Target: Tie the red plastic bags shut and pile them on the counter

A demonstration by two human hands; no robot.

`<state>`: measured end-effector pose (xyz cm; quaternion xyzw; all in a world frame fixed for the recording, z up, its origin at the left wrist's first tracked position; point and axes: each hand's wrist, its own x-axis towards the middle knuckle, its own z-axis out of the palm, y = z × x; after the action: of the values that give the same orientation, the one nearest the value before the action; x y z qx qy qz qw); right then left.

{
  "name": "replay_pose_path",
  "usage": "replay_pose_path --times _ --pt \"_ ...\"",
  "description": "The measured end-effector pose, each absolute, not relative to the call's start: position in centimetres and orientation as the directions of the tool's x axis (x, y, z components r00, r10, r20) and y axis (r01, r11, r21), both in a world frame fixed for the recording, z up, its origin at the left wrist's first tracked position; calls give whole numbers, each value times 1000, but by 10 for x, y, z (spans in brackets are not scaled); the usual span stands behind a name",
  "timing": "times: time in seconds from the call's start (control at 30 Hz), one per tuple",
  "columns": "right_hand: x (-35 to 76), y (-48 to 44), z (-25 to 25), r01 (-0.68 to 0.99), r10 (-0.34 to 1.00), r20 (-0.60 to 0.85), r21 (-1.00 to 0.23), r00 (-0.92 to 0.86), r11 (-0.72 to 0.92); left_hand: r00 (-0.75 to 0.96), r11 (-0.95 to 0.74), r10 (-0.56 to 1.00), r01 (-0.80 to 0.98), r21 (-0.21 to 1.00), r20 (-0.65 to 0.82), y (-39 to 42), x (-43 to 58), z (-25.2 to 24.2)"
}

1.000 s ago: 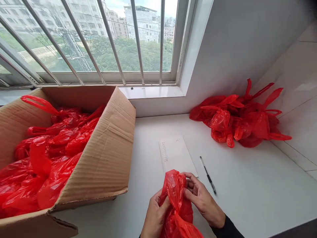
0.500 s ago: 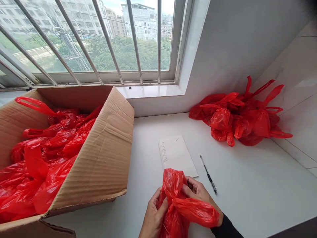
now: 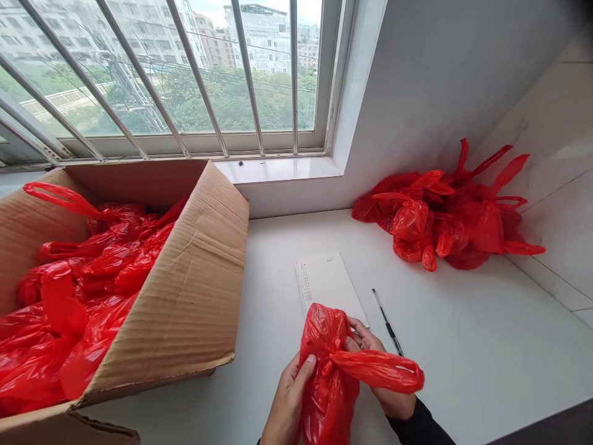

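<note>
My left hand (image 3: 288, 395) and right hand (image 3: 367, 341) are closed on the knotted red plastic bag (image 3: 330, 395), gripping its sides, just below the notebook (image 3: 331, 281). A second ago its handle loop (image 3: 382, 369) drooped downward; now it juts sideways across my right hand, reaching the pen's (image 3: 388, 324) lower end.

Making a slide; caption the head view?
Left hand and right hand hold a knotted red bag near a cardboard box.

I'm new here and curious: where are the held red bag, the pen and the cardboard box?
Held red bag (image 3: 331, 402), head view: its lower front.
Pen (image 3: 390, 330), head view: its dark section.
Cardboard box (image 3: 185, 290), head view: its side panel.
</note>
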<state>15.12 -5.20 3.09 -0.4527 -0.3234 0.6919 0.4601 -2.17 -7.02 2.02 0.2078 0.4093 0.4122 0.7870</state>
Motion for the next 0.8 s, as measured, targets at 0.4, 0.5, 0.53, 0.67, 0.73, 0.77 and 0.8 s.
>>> replay_pose_path --times 0.4,0.5,0.53,0.67,0.73,0.77,0.8 --pt "156 -54 39 -357 932 -342 -861 -118 -361 284 520 854 -449 727 -435 -69 -22 19" --pt "153 -54 45 -346 918 -351 -851 -182 -394 241 515 856 -482 709 -458 -69 -22 18" --pt "153 -53 47 -338 907 -358 -844 -223 -416 231 510 858 -494 704 -459 -69 -22 19" --pt "158 -50 49 -276 903 -344 -869 -259 -411 250 496 868 -487 719 -430 -71 -21 22" --pt "161 -51 45 -279 922 -322 -885 -214 -373 276 485 874 -465 741 -399 -71 -21 23" --pt "162 -52 41 -292 930 -306 -888 -205 -357 287 479 877 -453 752 -385 -72 -21 23" --pt "163 -52 37 -306 934 -294 -887 -202 -345 294 474 879 -440 763 -377 -71 -21 23"
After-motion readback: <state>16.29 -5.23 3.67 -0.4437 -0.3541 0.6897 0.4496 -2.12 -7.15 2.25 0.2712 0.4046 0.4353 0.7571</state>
